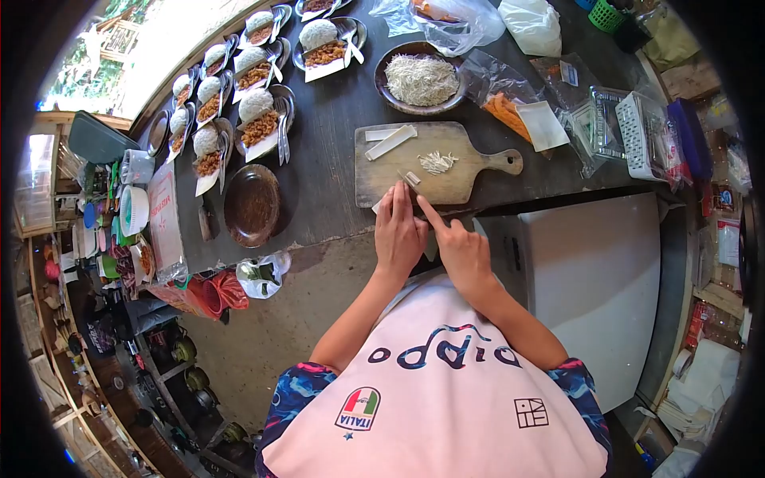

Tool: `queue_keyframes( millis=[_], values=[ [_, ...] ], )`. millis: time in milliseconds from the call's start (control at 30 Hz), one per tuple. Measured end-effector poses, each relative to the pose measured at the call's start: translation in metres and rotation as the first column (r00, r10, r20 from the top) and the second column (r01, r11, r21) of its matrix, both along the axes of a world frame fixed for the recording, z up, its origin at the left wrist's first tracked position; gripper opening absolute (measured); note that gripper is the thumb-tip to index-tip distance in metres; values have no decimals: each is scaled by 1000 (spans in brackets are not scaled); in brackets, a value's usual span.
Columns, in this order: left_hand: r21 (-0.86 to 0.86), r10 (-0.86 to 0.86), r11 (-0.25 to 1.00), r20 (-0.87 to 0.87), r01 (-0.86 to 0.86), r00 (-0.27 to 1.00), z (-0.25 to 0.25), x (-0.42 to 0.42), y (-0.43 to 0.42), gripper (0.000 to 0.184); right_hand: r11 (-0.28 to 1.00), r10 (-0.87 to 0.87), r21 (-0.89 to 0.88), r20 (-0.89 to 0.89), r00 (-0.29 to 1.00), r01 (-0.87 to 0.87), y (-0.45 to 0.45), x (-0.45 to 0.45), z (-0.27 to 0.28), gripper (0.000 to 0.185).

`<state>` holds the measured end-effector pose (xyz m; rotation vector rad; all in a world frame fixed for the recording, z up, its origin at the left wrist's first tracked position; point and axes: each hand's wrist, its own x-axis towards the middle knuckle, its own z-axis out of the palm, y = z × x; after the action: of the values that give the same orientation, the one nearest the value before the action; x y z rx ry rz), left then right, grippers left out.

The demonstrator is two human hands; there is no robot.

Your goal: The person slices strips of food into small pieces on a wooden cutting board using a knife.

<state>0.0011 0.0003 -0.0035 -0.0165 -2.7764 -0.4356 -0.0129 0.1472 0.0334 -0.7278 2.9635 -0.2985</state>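
Observation:
A wooden cutting board (486, 164) with a handle lies near the table's front edge. On it are two pale strips (390, 143), a small heap of thin white shreds (437, 163) and a short pale piece (412, 178) beside a thin blade. My left hand (399, 227) rests at the board's front edge, fingers together and pressed down near the short piece; what lies under them is hidden. Beside it, my right hand (460, 247) is closed with its index finger stretched along the blade, whose handle is mostly covered by the hand.
Plates of rice and brown food (258, 119) with cutlery fill the table's left side. An empty brown plate (252, 205) sits nearer. Behind the board is a bowl of white shreds (421, 80). Orange food in a bag (506, 114) and a white basket (637, 139) stand right.

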Motion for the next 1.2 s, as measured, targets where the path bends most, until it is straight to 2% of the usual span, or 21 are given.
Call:
queue_keyframes(
  millis=[133,600,767,1200],
  values=[
    [6,6,1000,4,-6,1000,1,1,3,63,998,-14,62,33,999,12,6,10,8,87],
    [59,8,998,-29,-6,1000,6,-1,3,61,1000,-7,30,0,1000,7,5,4,6,89],
    [3,13,1000,-2,-13,1000,-2,0,1,64,1000,-7,27,-14,1000,7,2,9,11,87],
    [-3,4,1000,-10,-4,1000,-1,0,1,63,1000,-9,25,9,1000,9,1,8,7,86]
  ],
)
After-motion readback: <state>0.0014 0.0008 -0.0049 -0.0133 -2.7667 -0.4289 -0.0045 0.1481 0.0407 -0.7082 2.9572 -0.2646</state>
